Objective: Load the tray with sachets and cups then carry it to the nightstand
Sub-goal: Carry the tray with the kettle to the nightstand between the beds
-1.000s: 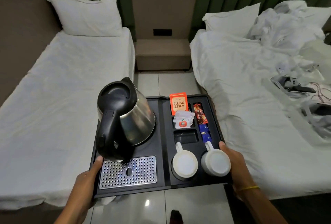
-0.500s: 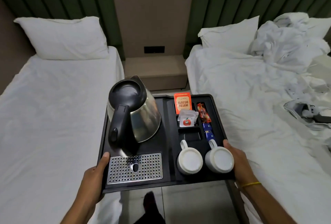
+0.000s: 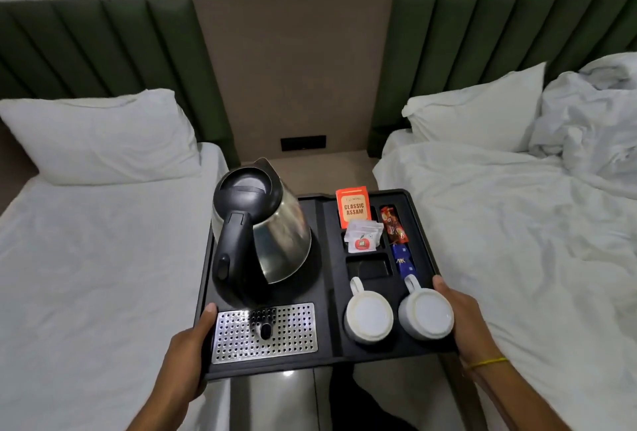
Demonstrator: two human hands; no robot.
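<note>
Tray (image 3: 329, 358), black, moulded, was held level in the aisle between two beds, its far edge now reaching the near edge of the nightstand (image 3: 310, 168); half a second before, the nightstand stood well apart beyond it. Left hand (image 3: 188, 351) gripped the near left rim, thumb pressed flat on top, other fingers hidden beneath. Right hand (image 3: 462, 320) gripped the near right rim likewise, thumb on top beside the right cup.

Contents, unshifted over the last second:
- kettle (image 3: 262, 234), steel, on the left;
- two white cups (image 3: 368, 317), upside down, near right;
- orange tea sachet (image 3: 353, 210), upright, far right;
- white sachets (image 3: 362, 239) just nearer;
- red and blue stick sachets (image 3: 400, 244) in the right slot;
- one small compartment (image 3: 368, 267) empty.

Judgement: loading appeared finished, carrying nearly so; setting down remained.
</note>
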